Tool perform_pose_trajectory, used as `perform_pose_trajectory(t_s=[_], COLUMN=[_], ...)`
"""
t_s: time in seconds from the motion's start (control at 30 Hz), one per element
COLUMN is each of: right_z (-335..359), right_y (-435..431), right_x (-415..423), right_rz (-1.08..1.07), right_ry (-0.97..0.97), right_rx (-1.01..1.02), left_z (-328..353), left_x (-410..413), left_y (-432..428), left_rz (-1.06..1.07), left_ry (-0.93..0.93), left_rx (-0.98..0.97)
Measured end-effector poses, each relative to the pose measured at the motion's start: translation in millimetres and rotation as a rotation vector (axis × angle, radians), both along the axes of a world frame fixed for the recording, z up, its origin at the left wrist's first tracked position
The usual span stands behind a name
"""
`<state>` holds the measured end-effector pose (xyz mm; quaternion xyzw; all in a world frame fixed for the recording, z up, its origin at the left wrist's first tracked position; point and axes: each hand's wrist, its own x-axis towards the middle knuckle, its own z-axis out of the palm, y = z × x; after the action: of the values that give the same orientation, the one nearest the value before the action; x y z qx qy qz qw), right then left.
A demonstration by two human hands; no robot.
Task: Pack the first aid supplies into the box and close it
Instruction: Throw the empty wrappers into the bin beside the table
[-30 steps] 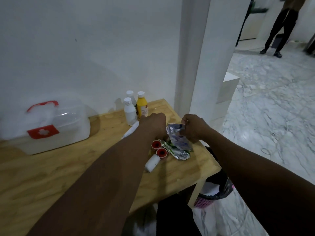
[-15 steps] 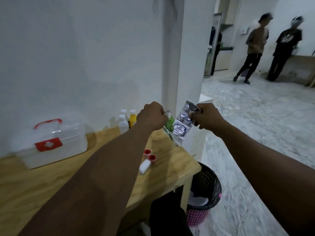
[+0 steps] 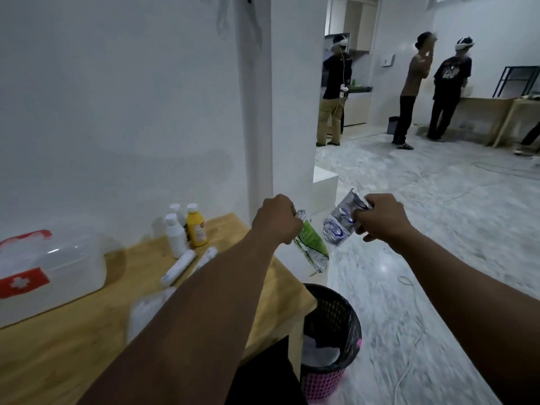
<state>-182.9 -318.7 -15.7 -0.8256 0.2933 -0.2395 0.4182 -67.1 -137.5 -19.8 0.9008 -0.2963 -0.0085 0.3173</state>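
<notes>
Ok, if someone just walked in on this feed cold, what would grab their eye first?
Probably the two raised hands mid-frame: the left hand grips a green-printed foil packet, the right hand a silver-blue one, both held past the wooden table's right edge, above a black mesh bin. Next, the closed first aid box with its red cross label, far left on the table.

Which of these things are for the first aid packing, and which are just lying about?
Belong to the job:
clear plastic first aid box with red handle
green foil packet
silver foil packet
yellow bottle
white bottles
white tubes

Just about:
black mesh waste bin
</notes>
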Motion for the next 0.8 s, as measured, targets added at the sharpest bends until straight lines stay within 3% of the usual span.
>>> perform_pose_trajectory(t_s=[0.47, 0.8], right_z=[-200.6, -271.6], right_y=[-58.6, -68.5], right_x=[74.2, 93.4], right_rz=[-0.055, 0.018], right_ry=[0.391, 0.547], right_rx=[0.042, 0.119], left_z=[-147.7, -190.9], left_x=[83.9, 99.2], left_y=[-114.2, -149.1], left_rz=[-0.271, -0.391], left_ry=[-0.046, -0.026], left_rx=[0.639, 0.820])
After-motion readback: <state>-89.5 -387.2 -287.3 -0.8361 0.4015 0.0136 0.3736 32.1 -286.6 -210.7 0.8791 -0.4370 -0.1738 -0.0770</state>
